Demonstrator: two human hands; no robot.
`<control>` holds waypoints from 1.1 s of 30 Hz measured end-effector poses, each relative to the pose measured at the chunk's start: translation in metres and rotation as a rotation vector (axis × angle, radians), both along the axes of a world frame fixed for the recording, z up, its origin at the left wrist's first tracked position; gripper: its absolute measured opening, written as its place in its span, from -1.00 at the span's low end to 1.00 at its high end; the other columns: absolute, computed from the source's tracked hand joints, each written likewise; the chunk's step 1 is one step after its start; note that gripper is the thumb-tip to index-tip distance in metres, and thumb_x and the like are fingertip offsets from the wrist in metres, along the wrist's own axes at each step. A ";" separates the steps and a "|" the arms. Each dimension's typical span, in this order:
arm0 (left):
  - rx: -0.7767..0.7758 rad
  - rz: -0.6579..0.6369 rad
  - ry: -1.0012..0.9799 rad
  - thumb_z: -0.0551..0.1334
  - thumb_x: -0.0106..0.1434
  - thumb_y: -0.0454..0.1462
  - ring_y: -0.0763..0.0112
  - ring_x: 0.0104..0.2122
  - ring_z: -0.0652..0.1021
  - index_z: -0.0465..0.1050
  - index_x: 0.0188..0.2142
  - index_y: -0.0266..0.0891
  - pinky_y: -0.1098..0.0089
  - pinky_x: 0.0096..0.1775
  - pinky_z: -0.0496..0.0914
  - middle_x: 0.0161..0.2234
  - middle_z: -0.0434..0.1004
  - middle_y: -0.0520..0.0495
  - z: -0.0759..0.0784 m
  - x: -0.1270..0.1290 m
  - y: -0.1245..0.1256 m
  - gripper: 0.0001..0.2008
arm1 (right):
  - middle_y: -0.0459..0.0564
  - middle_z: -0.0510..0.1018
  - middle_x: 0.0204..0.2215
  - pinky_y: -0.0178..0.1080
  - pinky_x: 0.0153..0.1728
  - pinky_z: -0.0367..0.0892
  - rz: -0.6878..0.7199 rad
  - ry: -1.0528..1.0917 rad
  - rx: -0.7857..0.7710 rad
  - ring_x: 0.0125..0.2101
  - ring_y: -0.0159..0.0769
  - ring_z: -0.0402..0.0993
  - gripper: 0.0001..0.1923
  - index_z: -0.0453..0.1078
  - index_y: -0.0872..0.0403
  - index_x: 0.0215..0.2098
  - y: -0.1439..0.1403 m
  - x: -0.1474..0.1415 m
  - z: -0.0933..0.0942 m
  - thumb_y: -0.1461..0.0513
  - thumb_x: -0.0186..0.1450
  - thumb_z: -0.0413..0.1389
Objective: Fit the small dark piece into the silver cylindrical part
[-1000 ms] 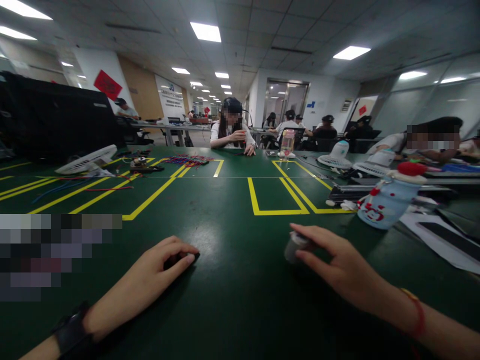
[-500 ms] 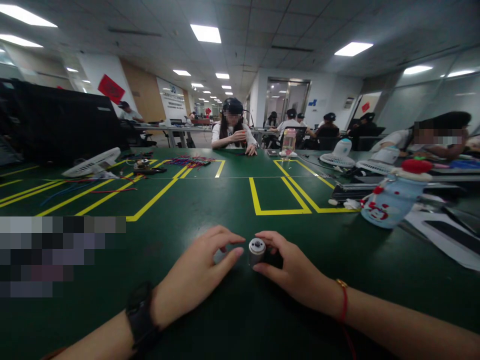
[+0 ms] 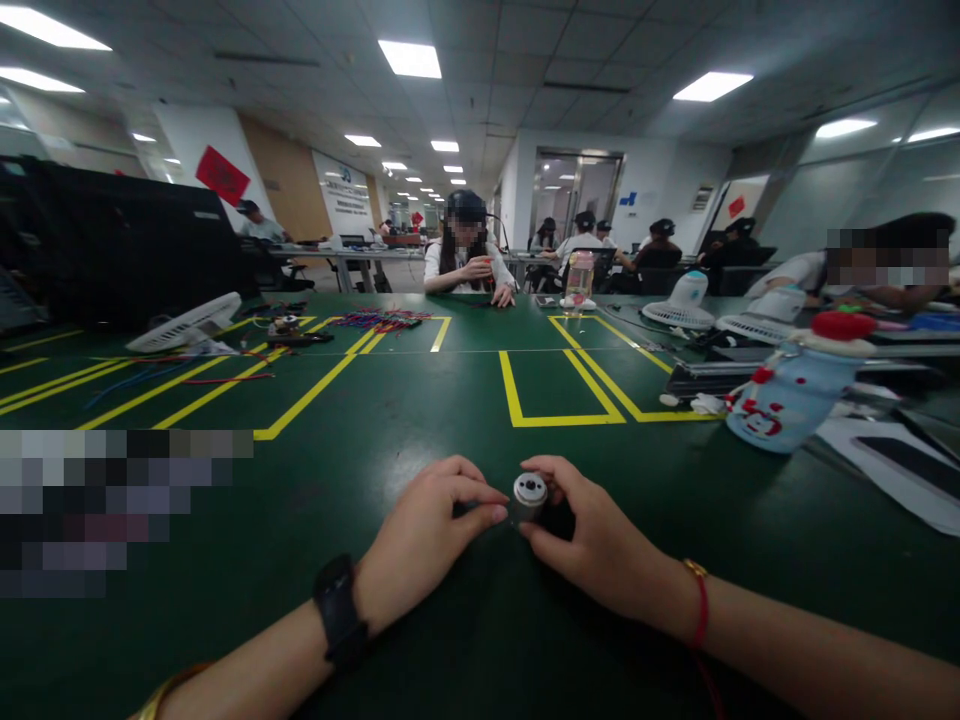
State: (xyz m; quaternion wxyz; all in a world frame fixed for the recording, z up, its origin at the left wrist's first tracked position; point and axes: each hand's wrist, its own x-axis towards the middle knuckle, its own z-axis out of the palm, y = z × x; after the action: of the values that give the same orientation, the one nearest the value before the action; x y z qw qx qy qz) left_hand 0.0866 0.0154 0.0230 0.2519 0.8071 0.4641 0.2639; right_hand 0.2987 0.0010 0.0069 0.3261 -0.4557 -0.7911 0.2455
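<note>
A small silver metal cylinder (image 3: 530,492), resembling a little electric motor, stands upright on the green tabletop. Its round end faces up and shows dark holes. My right hand (image 3: 592,535) curls around its right side, thumb at the front and fingers behind, gripping it. Just left of the cylinder is my left hand (image 3: 439,530), with thumb and index fingertips brought together in a pinch. Whatever lies between those fingertips, if anything, is too small to make out.
Yellow tape (image 3: 566,421) marks the green table (image 3: 405,410). A light blue bottle (image 3: 795,395) with a red top stands right, near white fans (image 3: 679,305). Coloured wires (image 3: 382,319) and another fan (image 3: 184,322) lie left. Across the table sits a person (image 3: 465,250).
My left hand has shifted right toward the cylinder, and its thumb and index finger have closed together. The cylinder and my right hand have moved slightly right in the view.
</note>
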 end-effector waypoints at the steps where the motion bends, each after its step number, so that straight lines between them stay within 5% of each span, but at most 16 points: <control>1: 0.002 -0.015 0.023 0.26 0.24 -0.20 0.31 -0.21 0.49 0.61 -0.27 -0.04 0.30 -0.15 0.35 -0.24 0.51 0.01 -0.005 0.001 0.001 -0.87 | -0.04 0.39 0.01 -0.21 -0.03 0.29 0.001 -0.010 0.004 -0.07 -0.34 0.36 -0.41 0.15 -0.02 0.13 0.000 0.000 -0.001 0.23 0.15 0.18; 6: -0.005 -0.044 0.017 0.26 0.24 -0.19 0.30 -0.17 0.49 0.57 -0.14 -0.01 0.29 -0.10 0.36 -0.20 0.52 0.00 -0.010 0.000 0.001 -0.80 | -0.06 0.42 0.01 -0.20 0.04 0.28 0.009 -0.010 -0.011 -0.02 -0.33 0.36 -0.49 0.21 -0.05 0.10 -0.001 0.003 0.000 0.19 0.19 0.16; 10: -0.033 0.017 -0.023 0.18 0.29 -0.11 0.28 -0.16 0.51 0.52 -0.07 -0.03 0.26 -0.08 0.38 -0.13 0.51 -0.03 -0.003 -0.027 0.001 -0.74 | -0.04 0.43 -0.02 -0.20 -0.04 0.35 -0.146 -0.052 -0.002 -0.08 -0.31 0.42 -0.50 0.19 -0.05 0.11 0.000 0.033 0.009 0.11 0.22 0.13; 18: -0.103 0.281 0.062 0.14 0.25 0.03 0.16 -0.12 0.54 0.52 -0.13 -0.02 0.25 -0.13 0.42 -0.11 0.57 -0.01 -0.009 -0.124 0.007 -0.66 | 0.14 0.50 -0.18 -0.14 -0.38 0.39 -0.775 -0.297 0.088 -0.35 -0.12 0.50 -0.40 0.23 0.03 0.09 -0.015 0.190 0.002 -0.08 0.18 0.08; 23: -0.176 0.281 0.041 0.13 0.26 0.05 0.16 -0.07 0.52 0.50 -0.12 0.00 0.20 -0.05 0.39 -0.09 0.56 0.00 -0.017 -0.131 0.007 -0.66 | 0.23 0.46 -0.10 -0.08 -0.32 0.36 -0.903 -0.467 0.015 -0.24 0.00 0.48 -0.29 0.21 0.06 0.11 -0.022 0.251 -0.008 -0.15 0.12 0.09; 26: -0.182 0.254 0.062 0.12 0.27 0.05 0.15 -0.06 0.51 0.50 -0.13 -0.02 0.13 0.00 0.35 -0.08 0.55 -0.02 -0.018 -0.124 0.007 -0.66 | 0.31 0.34 0.05 0.09 -0.09 0.26 -0.933 -0.620 0.322 0.03 0.21 0.28 -0.13 0.15 0.13 0.18 -0.018 0.226 -0.003 -0.18 0.05 0.13; 28: -0.172 0.241 0.074 0.12 0.27 0.04 0.13 -0.07 0.51 0.50 -0.15 -0.04 0.11 0.00 0.35 -0.09 0.54 -0.04 -0.018 -0.120 0.006 -0.67 | 0.22 0.31 0.10 0.13 0.01 0.16 -0.776 -0.633 0.474 0.10 0.16 0.20 -0.23 0.16 0.07 0.19 -0.016 0.182 0.005 -0.13 0.12 0.10; 31: -0.145 0.223 0.080 0.11 0.28 0.03 0.13 -0.07 0.50 0.50 -0.16 -0.04 0.11 0.00 0.35 -0.10 0.53 -0.04 -0.017 -0.119 0.004 -0.68 | 0.01 0.38 0.06 -0.02 0.03 0.20 -0.252 -0.507 0.325 0.06 -0.13 0.27 -0.59 0.31 -0.08 0.07 -0.014 0.096 0.017 0.06 0.28 0.04; 33: -0.129 0.213 0.085 0.11 0.29 0.01 0.13 -0.07 0.50 0.50 -0.16 -0.04 0.11 0.00 0.35 -0.10 0.52 -0.04 -0.016 -0.119 0.002 -0.69 | -0.01 0.41 0.02 -0.10 -0.02 0.24 -0.015 -0.420 0.206 -0.01 -0.22 0.31 -0.63 0.33 -0.10 0.08 -0.011 0.041 0.019 0.13 0.30 0.04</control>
State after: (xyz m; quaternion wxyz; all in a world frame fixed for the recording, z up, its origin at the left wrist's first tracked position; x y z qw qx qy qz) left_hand -0.0326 0.0177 0.0068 0.2541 0.7459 0.5733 0.2244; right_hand 0.3401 -0.0102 0.0258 0.2011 -0.4670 -0.8589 0.0609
